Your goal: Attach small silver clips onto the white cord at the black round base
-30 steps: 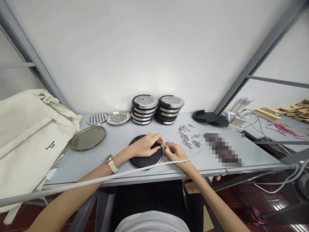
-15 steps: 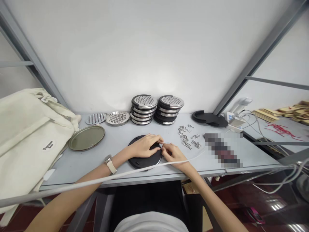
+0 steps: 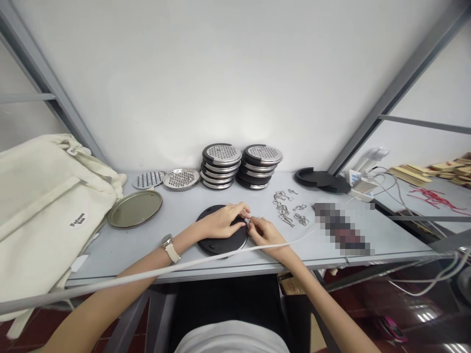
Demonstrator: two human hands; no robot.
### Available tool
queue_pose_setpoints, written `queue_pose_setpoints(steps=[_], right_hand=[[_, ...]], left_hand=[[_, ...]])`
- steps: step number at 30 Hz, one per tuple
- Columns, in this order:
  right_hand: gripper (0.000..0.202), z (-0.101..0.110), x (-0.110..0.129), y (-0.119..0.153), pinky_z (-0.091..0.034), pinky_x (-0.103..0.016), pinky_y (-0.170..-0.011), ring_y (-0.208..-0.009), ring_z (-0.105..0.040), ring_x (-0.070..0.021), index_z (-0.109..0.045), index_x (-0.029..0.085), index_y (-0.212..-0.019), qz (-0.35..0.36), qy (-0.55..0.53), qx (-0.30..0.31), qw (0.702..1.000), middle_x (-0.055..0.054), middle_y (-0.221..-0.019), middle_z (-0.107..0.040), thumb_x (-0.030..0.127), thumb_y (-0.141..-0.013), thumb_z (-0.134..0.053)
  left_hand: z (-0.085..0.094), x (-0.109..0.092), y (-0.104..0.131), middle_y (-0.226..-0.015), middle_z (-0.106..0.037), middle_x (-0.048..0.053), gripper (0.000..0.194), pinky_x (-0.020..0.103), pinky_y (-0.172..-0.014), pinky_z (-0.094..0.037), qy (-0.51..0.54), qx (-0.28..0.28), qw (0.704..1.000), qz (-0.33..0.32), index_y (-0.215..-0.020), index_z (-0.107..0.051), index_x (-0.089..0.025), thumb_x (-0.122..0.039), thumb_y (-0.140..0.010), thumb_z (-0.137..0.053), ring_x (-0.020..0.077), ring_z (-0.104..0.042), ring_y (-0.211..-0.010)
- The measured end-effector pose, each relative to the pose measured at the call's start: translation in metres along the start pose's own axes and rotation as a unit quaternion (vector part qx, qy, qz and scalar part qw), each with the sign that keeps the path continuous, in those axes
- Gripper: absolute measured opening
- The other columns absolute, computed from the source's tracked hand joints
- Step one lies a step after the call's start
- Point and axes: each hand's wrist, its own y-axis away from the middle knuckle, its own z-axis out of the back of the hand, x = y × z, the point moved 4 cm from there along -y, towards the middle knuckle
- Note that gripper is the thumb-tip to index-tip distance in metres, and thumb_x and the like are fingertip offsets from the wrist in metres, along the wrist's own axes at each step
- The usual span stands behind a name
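My left hand (image 3: 226, 221) rests over a round black disc (image 3: 221, 245) near the table's front edge, its thumb and fingers bent towards the disc's right rim. My right hand (image 3: 264, 234) is beside that rim, its thumb and index finger pinched on something too small to make out. The fingertips of both hands nearly meet there. Small metal clips (image 3: 282, 208) lie in loose groups to the right. Behind the disc stand two stacks of round graters with black rims, a left stack (image 3: 221, 166) and a right stack (image 3: 259, 166).
A cream bag (image 3: 40, 196) fills the left side. Near it lie an olive round plate (image 3: 135, 208) and two loose grater discs (image 3: 181, 179). Black holders (image 3: 320, 180) lie at the back right. A white cable (image 3: 206, 260) crosses in front of my forearms.
The whole view has shifted slightly, moving things a little to the right in the picture. Both hands keep nearly the same pose at the disc's rim, with only slight finger movement.
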Motion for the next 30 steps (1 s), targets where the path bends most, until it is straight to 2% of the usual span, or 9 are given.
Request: queue_pose_setpoints(steps=[4,7,13,20,26,30], right_hand=[[0.023,0.000,-0.005,0.001,-0.028,-0.022,-0.050,-0.052,-0.034,-0.0102,-0.032,0.021,-0.062,-0.024,-0.046,-0.007,0.999,0.005,-0.055,-0.036,0.024,-0.084,-0.039],[0.023,0.000,-0.007,0.001,-0.028,-0.023,-0.051,-0.054,-0.035,-0.0103,-0.033,0.021,-0.064,-0.017,-0.050,-0.009,0.999,0.005,-0.057,-0.036,0.024,-0.085,-0.039],[0.023,0.003,-0.009,-0.002,-0.032,-0.024,-0.054,-0.052,-0.037,-0.0118,-0.037,0.021,-0.068,-0.024,-0.026,-0.057,0.998,0.005,-0.057,-0.038,0.028,-0.090,-0.035],[0.022,-0.001,0.003,-0.001,-0.034,-0.027,-0.064,-0.058,-0.043,-0.0139,-0.041,0.020,-0.067,0.042,0.064,0.010,0.997,0.002,-0.059,-0.047,0.022,-0.089,-0.037],[0.025,0.001,0.004,0.001,-0.032,-0.026,-0.061,-0.057,-0.042,-0.0129,-0.038,0.020,-0.063,0.029,0.045,0.013,0.998,0.003,-0.056,-0.044,0.022,-0.088,-0.039],[0.025,0.001,0.004,0.001,-0.032,-0.026,-0.060,-0.054,-0.040,-0.0123,-0.037,0.020,-0.062,0.013,0.036,0.012,0.999,0.004,-0.054,-0.041,0.022,-0.087,-0.039]], left_hand=[[0.001,-0.001,0.000,-0.095,-0.065,0.003,0.032,0.035,-0.090,-0.042,-0.016,0.002,1.000,-0.001,-0.115,-0.040,-0.021,-0.010,-0.086,-0.046,0.0189,-0.058,-0.099],[0.002,-0.004,0.000,-0.099,-0.062,0.005,0.032,0.034,-0.089,-0.043,-0.028,-0.003,1.000,-0.007,-0.114,-0.041,-0.020,-0.009,-0.085,-0.047,0.0179,-0.057,-0.097],[0.004,-0.003,0.001,-0.105,-0.055,0.006,0.031,0.032,-0.081,-0.048,-0.040,-0.037,0.998,0.022,-0.110,-0.044,-0.019,-0.012,-0.080,-0.051,0.0164,-0.057,-0.085],[0.002,-0.002,0.000,-0.103,-0.057,0.005,0.031,0.031,-0.080,-0.047,-0.020,-0.013,1.000,0.019,-0.108,-0.046,-0.020,-0.014,-0.078,-0.055,0.0150,-0.057,-0.082],[0.004,-0.008,-0.002,-0.100,-0.060,0.004,0.024,0.034,-0.090,-0.041,-0.074,-0.002,0.997,-0.004,-0.104,-0.050,-0.020,-0.014,-0.081,-0.055,0.0192,-0.055,-0.094],[0.004,-0.009,-0.003,-0.098,-0.060,0.003,0.022,0.034,-0.091,-0.039,-0.084,0.001,0.996,-0.011,-0.102,-0.050,-0.020,-0.014,-0.081,-0.055,0.0192,-0.055,-0.095]])
